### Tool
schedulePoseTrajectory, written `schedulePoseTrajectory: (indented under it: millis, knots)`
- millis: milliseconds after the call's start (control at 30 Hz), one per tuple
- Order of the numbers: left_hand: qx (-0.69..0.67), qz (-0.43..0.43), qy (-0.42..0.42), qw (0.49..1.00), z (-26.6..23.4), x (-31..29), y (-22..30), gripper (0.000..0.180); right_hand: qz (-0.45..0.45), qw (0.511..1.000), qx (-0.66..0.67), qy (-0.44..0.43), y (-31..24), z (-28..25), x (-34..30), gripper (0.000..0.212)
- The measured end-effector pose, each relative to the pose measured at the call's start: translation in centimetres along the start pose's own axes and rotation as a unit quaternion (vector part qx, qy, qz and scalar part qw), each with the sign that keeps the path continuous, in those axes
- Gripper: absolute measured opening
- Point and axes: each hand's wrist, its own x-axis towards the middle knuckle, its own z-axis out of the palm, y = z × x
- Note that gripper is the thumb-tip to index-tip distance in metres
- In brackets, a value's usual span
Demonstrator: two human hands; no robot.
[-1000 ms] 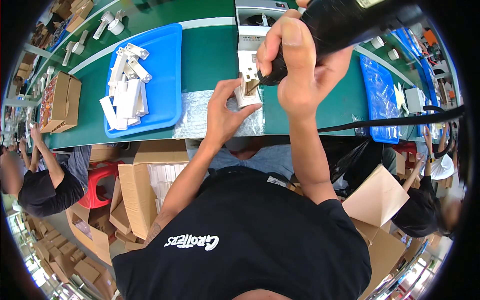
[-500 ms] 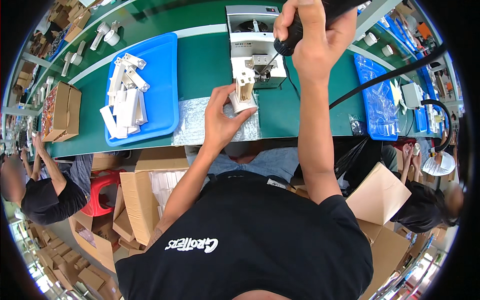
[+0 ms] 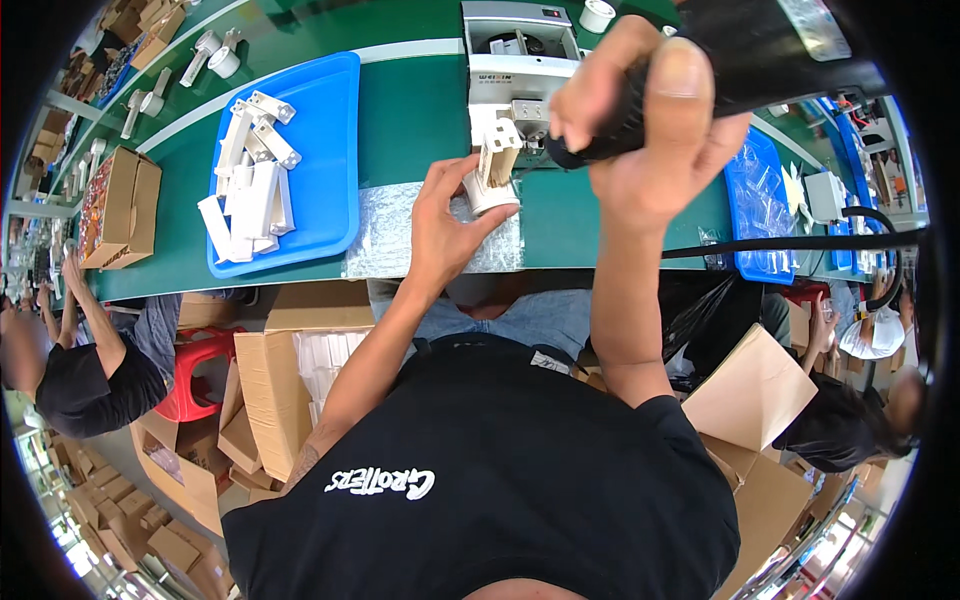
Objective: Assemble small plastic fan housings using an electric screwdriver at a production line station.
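Observation:
My left hand (image 3: 437, 228) grips an upright white plastic part with a round base (image 3: 493, 180), thumb on one side and fingers on the other. The part stands at the front of a grey and white screw feeder (image 3: 492, 95). My right hand (image 3: 650, 145), partly blurred, is wrapped round a black electric screwdriver (image 3: 745, 55). This tool lies tilted, its nose just right of the white part and near the feeder's front. Its bit is too smeared to make out clearly.
To the left, a blue tray (image 3: 343, 190) holds several white plastic parts. Another blue tray (image 3: 768, 270) at right carries clear pieces. A black cable (image 3: 790, 243) crosses the right side. An open carton (image 3: 125, 210) stands far left. Other people sit at both sides.
The screwdriver has swung from pointing down at the feeder's front to a flatter tilt, and my right hand has moved right and a little nearer. My left hand still grips the white part.

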Motion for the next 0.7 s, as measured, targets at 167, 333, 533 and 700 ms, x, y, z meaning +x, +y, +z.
schedulePoseTrajectory:
  millis: [167, 333, 533, 700]
  knots:
    - [-0.013, -0.011, 0.003, 1.0, 0.2, 0.0, -0.4, 0.069, -0.04, 0.998, -0.039, -0.029, 1.9, 0.2, -0.5, 0.028]
    - [-0.007, -0.005, 0.002, 1.0, 0.2, -0.2, -0.1, 0.069, -0.039, 0.997, -0.068, -0.018, 2.2, 0.3, -0.7, 0.027]
    - [-0.015, -0.004, 0.007, 1.0, 0.3, -0.4, -0.3, 0.067, -0.04, 0.997, -0.055, -0.043, 2.5, 0.5, -0.3, 0.021]
    - [0.003, 0.023, 0.02, 1.0, 0.1, -0.2, 0.1, 0.068, 0.16, 0.975, -0.087, 0.131, -0.4, 3.7, -1.3, 0.038]
